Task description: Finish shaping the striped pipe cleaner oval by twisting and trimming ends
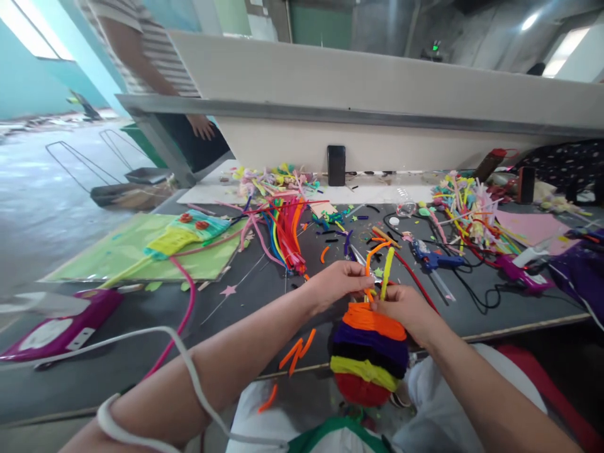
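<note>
Between my hands, at the table's front edge, is a rounded striped piece [370, 358] covered in bands of orange, purple, black, yellow and red fuzzy stems. My left hand [343, 283] is closed in a pinch on an orange pipe cleaner [376, 247], which bends over at its top. Close beside it, my right hand [406, 307] has its fingers closed around the base of a yellow pipe cleaner [387, 272] that stands up from the top of the piece. The fingertips partly hide where both stems meet the orange band. Scissors [357, 255] lie just behind my hands.
A bundle of coloured pipe cleaners [287, 233] lies left of centre. To the right are a blue glue gun [438, 258] and a purple power strip [523, 275]; another power strip [89, 318] is at left. A white cable [189, 365] crosses my left arm. A phone [336, 165] leans behind.
</note>
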The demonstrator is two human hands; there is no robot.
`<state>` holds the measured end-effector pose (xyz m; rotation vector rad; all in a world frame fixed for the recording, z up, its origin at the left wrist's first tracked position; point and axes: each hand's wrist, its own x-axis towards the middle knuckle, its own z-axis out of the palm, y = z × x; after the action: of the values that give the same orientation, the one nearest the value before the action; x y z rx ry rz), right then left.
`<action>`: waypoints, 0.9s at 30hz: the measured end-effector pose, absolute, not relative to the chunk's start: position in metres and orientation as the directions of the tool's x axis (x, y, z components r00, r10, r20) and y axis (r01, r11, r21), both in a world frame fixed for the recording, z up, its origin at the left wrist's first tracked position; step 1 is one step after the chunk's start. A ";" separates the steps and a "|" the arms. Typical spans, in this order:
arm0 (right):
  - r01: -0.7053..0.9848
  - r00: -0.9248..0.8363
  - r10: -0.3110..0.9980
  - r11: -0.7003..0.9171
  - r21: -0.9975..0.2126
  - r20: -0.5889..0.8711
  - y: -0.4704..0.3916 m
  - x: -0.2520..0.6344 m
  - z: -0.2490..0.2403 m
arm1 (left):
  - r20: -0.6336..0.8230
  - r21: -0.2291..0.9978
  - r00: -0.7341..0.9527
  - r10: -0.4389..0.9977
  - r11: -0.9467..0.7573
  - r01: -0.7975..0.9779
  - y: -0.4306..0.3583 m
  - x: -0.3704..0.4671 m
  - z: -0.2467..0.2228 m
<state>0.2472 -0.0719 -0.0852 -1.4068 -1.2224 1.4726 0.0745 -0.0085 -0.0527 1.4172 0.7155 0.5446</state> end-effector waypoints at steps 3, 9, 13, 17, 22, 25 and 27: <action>0.093 -0.091 0.955 -0.274 -0.957 -0.282 -0.071 0.249 -0.083 | -0.054 0.987 0.584 0.810 -0.045 0.154 -0.022 0.080 -0.050; 0.040 -0.088 0.954 -0.283 -0.958 -0.286 -0.073 0.254 -0.081 | 0.057 0.899 0.421 0.905 -0.229 0.372 -0.054 0.076 -0.053; -0.051 -0.104 0.957 -0.277 -0.960 -0.271 -0.075 0.255 -0.083 | 0.223 0.804 0.451 0.864 -0.424 0.416 -0.070 0.071 -0.056; -0.205 -0.025 0.970 -0.242 -0.948 -0.242 -0.078 0.251 -0.083 | 0.467 0.616 0.514 0.719 -0.682 0.394 -0.080 0.069 -0.055; -0.301 0.110 0.982 -0.113 -0.947 -0.152 -0.078 0.245 -0.071 | 0.356 0.814 0.368 0.859 -0.478 0.331 -0.069 0.072 -0.053; -0.382 0.168 0.976 -0.064 -0.922 -0.137 -0.078 0.240 -0.064 | 0.147 0.941 0.426 0.893 -0.259 0.217 -0.055 0.073 -0.047; -0.458 0.122 0.979 -0.093 -0.884 -0.166 -0.080 0.236 -0.059 | 0.069 0.975 0.492 0.868 -0.162 0.149 -0.044 0.071 -0.038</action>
<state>0.2363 -0.0804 -0.0593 -1.0198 -0.6823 1.3722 0.0706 -0.0438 -0.0382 1.6297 0.8892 0.8110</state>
